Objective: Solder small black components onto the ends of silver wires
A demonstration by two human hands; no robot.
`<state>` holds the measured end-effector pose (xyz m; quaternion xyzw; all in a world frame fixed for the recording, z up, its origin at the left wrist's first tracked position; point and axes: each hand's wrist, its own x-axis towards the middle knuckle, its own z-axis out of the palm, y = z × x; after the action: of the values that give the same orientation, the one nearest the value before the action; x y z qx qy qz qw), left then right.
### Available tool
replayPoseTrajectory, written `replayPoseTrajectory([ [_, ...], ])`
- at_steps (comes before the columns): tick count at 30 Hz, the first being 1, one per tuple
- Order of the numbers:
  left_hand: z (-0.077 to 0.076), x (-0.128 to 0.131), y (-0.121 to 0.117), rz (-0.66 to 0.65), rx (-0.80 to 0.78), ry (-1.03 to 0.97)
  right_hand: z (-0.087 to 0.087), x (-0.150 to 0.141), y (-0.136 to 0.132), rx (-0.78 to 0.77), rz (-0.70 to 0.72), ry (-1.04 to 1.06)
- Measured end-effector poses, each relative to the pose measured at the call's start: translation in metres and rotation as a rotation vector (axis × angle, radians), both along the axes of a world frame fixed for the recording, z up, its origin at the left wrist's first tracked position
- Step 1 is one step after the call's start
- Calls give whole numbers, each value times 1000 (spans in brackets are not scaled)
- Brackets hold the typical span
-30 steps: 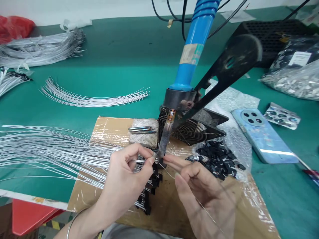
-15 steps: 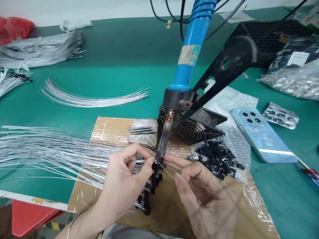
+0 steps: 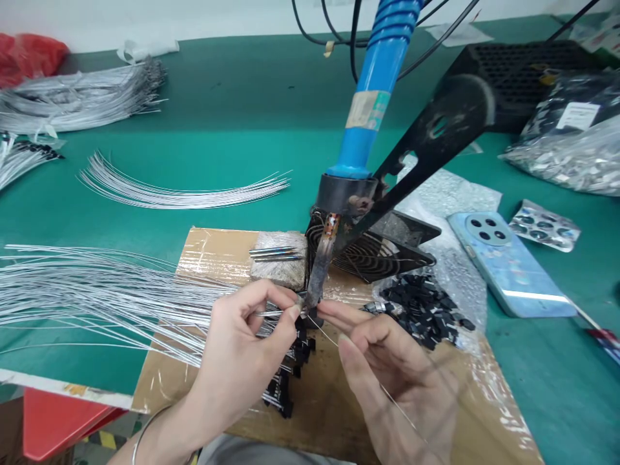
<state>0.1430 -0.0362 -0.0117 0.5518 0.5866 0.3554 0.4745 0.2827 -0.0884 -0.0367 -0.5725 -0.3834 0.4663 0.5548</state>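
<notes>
A blue-handled soldering iron points downward in a black stand, its dark tip between my hands. My left hand pinches a thin white wire between thumb and forefinger, its end right by the tip. Whatever sits at that end is too small to make out. Solder wire runs from the tip through my right hand, whose thumb and fingers close on it. Under my left hand lie black connectors with white wires attached.
Loose white wires spread across the left. Beneath my hands is a taped cardboard sheet. A black fan stands behind the tip. To the right are small black parts and a blue phone. Another wire bundle lies further back.
Almost nothing differs. My right thumb has shifted very slightly along with the solder wire; my left hand stays in place at the tip.
</notes>
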Motion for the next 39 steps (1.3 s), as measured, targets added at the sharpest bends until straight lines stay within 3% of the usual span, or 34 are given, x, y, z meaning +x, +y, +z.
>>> replayPoseTrajectory([
  [39,0,-1,-3,-7,-22,70,-3,1,-2,-20,14,-47],
])
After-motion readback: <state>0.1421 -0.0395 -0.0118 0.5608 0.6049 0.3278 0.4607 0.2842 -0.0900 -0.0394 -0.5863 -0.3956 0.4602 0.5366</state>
